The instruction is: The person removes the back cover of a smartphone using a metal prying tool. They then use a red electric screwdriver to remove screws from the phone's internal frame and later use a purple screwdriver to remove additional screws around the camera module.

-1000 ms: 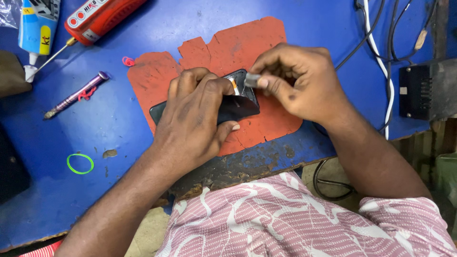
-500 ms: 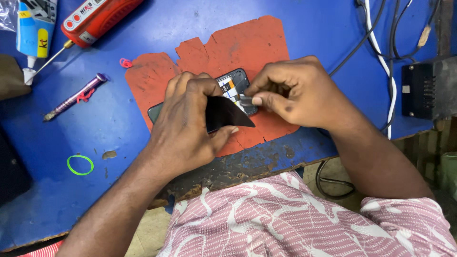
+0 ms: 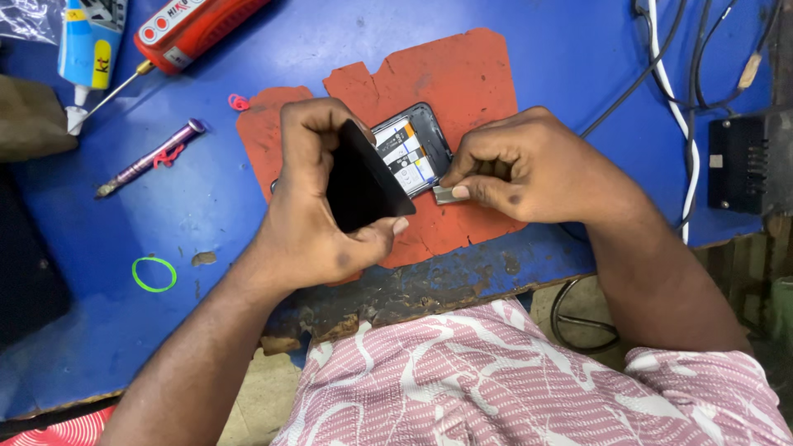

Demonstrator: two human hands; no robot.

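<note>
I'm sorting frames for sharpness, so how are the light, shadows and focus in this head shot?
Head view: soft, even light, with no harsh glare on the blue table. Only faint shadows lie under the left hand and right hand. The opened phone and the black back cover look sharp. The dark objects at the left and right edges lose detail.

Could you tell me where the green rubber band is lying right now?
The green rubber band lies on the blue table, just left of the left hand's wrist.
</note>
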